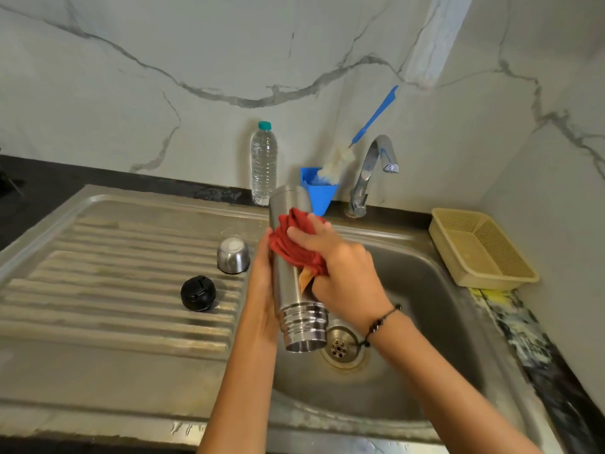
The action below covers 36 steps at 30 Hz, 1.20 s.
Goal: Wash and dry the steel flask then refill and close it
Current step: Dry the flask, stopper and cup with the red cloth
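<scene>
Both hands are on the steel flask (291, 257), held mouth-down and tilted over the sink (409, 290), just left of its drain (340, 347); the left hand (262, 283) grips the body from behind while the right hand (340, 267) presses a red cloth (294, 244) around its middle. Rigid, polished and probably wet, it looks slippery, so the ridged neck seems the surest hold; empty, it should be light; its black stopper (198, 293) and steel cup (233, 255) lie left of the sink

No legible txt or labels
</scene>
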{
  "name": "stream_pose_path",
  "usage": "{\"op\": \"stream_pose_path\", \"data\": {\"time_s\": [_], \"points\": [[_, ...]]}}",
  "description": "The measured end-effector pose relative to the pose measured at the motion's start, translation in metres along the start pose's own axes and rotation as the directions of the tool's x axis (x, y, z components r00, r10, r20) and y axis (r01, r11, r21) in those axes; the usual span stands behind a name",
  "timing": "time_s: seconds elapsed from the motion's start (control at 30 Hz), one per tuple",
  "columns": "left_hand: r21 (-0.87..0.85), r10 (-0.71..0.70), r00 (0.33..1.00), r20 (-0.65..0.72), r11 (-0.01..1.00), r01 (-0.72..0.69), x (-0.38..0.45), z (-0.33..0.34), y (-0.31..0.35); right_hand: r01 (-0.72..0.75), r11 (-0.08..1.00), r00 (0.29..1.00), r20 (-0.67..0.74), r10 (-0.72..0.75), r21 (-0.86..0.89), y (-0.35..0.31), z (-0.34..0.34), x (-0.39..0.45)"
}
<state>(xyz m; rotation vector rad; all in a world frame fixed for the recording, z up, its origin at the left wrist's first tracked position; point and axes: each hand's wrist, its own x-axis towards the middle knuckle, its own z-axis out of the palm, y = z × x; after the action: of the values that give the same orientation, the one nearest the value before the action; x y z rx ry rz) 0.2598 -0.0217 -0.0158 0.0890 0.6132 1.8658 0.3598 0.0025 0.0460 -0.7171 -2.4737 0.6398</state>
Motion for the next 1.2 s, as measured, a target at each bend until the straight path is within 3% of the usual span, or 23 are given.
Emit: {"op": "stream_pose_path", "data": {"time_s": [0.2, 0.33, 0.5, 0.57, 0.67, 0.77, 0.93, 1.07, 1.2], "points": [[0.028, -0.045, 0.992, -0.117, 0.998, 0.048, 0.002, -0.016, -0.004, -0.044, 0.993, 0.996, 0.082, 0.035, 0.109, 0.006, -0.001, -0.032], [0.012, 0.029, 0.972, -0.234, 1.0, -0.027, 0.011, -0.014, -0.006, -0.06, 0.983, 0.996, 0.071, 0.049, 0.175, 0.004, -0.008, -0.038], [-0.065, 0.037, 0.982, -0.186, 0.997, -0.05, 0.011, -0.006, -0.001, -0.17, 0.905, 0.985, 0.049, 0.164, 0.391, 0.008, -0.042, -0.013], [-0.027, 0.045, 0.989, -0.141, 0.998, -0.049, 0.009, -0.007, 0.002, -0.182, 0.887, 0.977, -0.021, 0.211, 0.425, 0.009, -0.048, 0.006], [0.102, 0.069, 0.997, -0.044, 0.993, -0.064, 0.003, -0.003, 0.005, -0.163, 0.903, 0.958, -0.154, 0.241, 0.397, 0.009, -0.046, 0.042], [0.202, 0.067, 0.998, -0.005, 0.977, -0.064, -0.002, 0.003, 0.009, -0.118, 0.939, 0.965, -0.186, 0.185, 0.323, 0.004, -0.045, 0.073], [0.299, 0.054, 0.998, 0.021, 0.952, -0.058, -0.001, 0.004, 0.015, -0.063, 0.998, 0.995, -0.077, 0.064, 0.022, -0.004, -0.027, 0.088], [0.275, 0.06, 0.998, 0.023, 0.959, -0.065, -0.002, -0.001, 0.016, -0.029, 1.0, 0.997, -0.065, 0.029, -0.009, -0.009, -0.015, 0.074], [0.168, 0.051, 0.998, 0.027, 0.984, -0.055, 0.002, -0.007, 0.011, -0.053, 0.99, 0.998, 0.032, 0.058, -0.128, -0.01, -0.008, 0.051]]}}
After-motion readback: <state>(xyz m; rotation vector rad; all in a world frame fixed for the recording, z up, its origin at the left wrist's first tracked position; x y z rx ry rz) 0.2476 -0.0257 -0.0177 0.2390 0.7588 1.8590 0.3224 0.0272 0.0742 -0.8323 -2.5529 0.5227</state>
